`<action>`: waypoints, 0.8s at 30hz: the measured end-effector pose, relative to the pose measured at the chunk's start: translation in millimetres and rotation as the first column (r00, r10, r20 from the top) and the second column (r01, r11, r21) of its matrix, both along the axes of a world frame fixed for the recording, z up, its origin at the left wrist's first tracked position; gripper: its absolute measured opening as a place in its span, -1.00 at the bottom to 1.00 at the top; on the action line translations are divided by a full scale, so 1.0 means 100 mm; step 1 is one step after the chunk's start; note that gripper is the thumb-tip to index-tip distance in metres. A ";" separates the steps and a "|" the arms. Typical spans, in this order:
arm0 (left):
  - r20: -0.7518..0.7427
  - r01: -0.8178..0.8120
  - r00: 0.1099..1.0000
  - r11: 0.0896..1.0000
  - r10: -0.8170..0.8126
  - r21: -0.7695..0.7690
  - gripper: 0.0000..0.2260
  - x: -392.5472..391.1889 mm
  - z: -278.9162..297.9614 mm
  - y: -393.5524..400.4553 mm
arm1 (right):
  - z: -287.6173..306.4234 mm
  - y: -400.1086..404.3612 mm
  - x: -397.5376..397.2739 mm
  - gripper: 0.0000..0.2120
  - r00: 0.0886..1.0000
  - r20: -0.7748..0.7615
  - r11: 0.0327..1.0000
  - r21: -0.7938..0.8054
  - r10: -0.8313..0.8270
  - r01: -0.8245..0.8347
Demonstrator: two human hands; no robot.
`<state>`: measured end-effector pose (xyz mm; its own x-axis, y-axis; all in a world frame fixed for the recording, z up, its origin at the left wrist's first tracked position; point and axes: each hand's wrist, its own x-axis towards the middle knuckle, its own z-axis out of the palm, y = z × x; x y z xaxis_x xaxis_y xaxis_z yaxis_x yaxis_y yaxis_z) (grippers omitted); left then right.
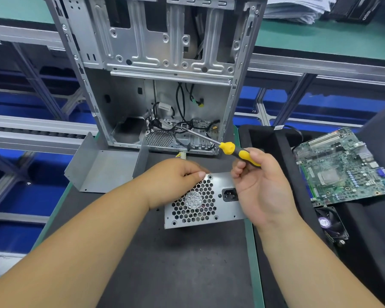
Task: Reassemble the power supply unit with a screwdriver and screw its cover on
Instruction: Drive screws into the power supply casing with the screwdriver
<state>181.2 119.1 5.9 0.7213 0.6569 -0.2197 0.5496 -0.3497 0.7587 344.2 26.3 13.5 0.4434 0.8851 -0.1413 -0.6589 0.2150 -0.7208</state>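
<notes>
My left hand (176, 181) gripping the grey perforated-metal power supply unit (203, 202) on the black mat (165, 263), my right hand (260, 185) grasping the yellow-and-black-handled screwdriver (233, 150), grey sheet-metal cover (102, 168) lying apart at left.

Left hand (176, 181) curled in a grip, right hand (260, 185) raised, fingers closed in a grip

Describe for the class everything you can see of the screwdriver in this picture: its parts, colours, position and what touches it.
The screwdriver has a yellow and black handle, seemingly plastic or rubber, and a thin silver metal shaft. The right hand grips the rear of the handle, fingers curled round it. It is held in the air above the power supply unit, tilted, its shaft pointing up and left toward the open computer case. The tip ends in front of the case's cables; whether it touches anything cannot be told.
</notes>
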 end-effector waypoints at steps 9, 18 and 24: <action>0.030 -0.003 1.000 0.999 0.004 -0.032 -0.78 0.00 0.01 -0.05 | 0.02 -0.04 -0.03 -0.79 1.000 -0.003 0.999 -0.040 -0.027 0.027; -0.002 -0.008 1.000 1.000 0.008 -0.025 -0.78 0.01 0.02 -0.07 | 0.06 -0.07 -0.03 -0.81 0.999 -0.017 0.997 -0.066 -0.039 0.038; -0.013 -0.047 0.999 0.998 0.046 -0.045 -0.80 0.01 0.03 -0.08 | 0.20 -0.15 0.23 -0.84 0.971 0.216 0.988 -0.092 -0.105 0.127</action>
